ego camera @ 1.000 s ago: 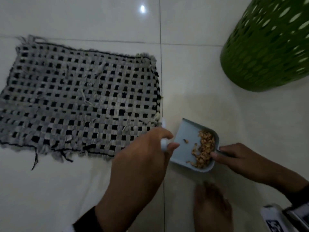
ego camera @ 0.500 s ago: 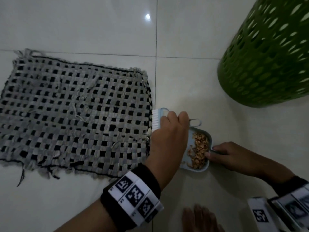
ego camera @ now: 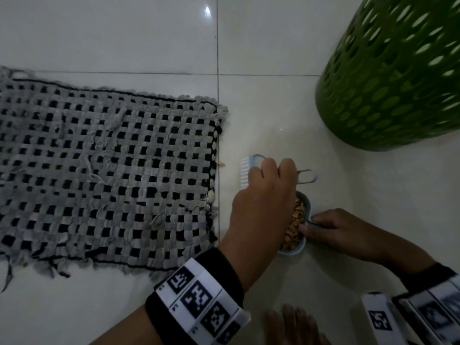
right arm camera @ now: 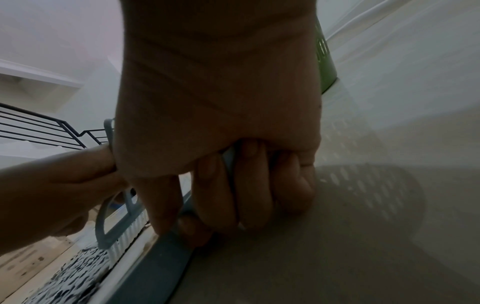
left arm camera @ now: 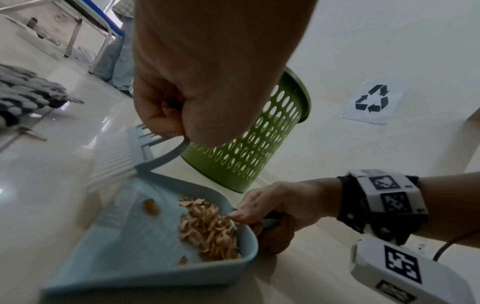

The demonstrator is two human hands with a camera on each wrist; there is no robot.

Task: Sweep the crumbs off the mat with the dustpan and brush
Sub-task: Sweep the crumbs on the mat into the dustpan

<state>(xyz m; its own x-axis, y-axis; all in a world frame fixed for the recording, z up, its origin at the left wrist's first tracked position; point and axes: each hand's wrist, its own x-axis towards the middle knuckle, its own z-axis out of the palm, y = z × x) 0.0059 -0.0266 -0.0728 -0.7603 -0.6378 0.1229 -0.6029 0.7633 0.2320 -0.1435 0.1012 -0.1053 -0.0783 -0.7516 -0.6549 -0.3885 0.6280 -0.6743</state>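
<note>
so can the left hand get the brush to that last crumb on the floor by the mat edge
Probably yes. The left hand grips the pale blue brush, whose white bristles face the lone tan crumb beside the woven grey-and-black mat, with only bare tile between them.

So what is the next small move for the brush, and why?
Probably bring the brush left to the stray crumb at the mat edge and flick it toward the dustpan. The left hand holds the brush above the floor, the right hand steadies the dustpan, and that crumb lies outside.
</note>
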